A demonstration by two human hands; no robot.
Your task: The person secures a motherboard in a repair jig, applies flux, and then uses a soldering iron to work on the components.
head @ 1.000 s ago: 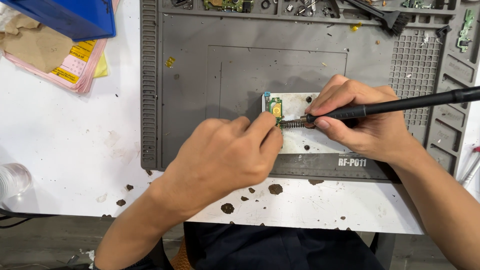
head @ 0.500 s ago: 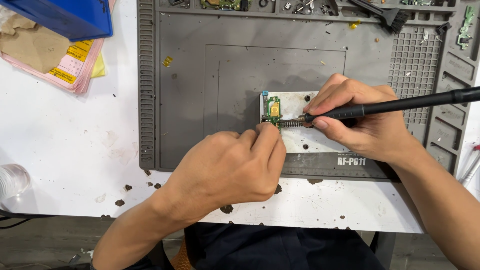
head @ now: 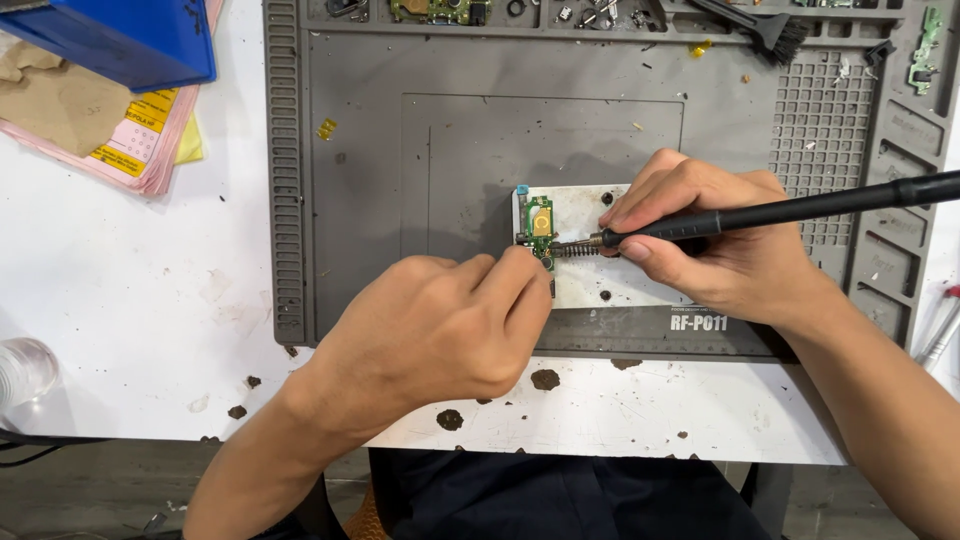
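Nearest the viewer, the white tabletop is stained and dotted with dark burn marks along its near edge, and a clear glass jar sits at the near left, well apart from the work. The left hand lies curled over the near rim of the grey work mat, its grip pinched together at the fingertips on or against the near end of a small green circuit board; whether it holds a fine tool there I cannot tell, since the knuckles hide it. That board rests on a white plate on the mat, right of centre. The right hand has its grip clamped like a pen-hold on a black soldering iron, whose metal tip lies level and touches the right edge of the board. The risks, as I judge them: the left fingertips sit just beside the tip and could be burned if either hand slips; the board is small and seems only pressed down, so a sideways push from the iron could skid it across the plate; and dwelling too long could lift a pad or scorch a part. The left hand also hides the joint's near side. Farther off, the mat's far trays hold other green boards, small parts and a black brush, and at the far left a blue box rests on a stack of pink and yellow papers, none of it blocking the hands.
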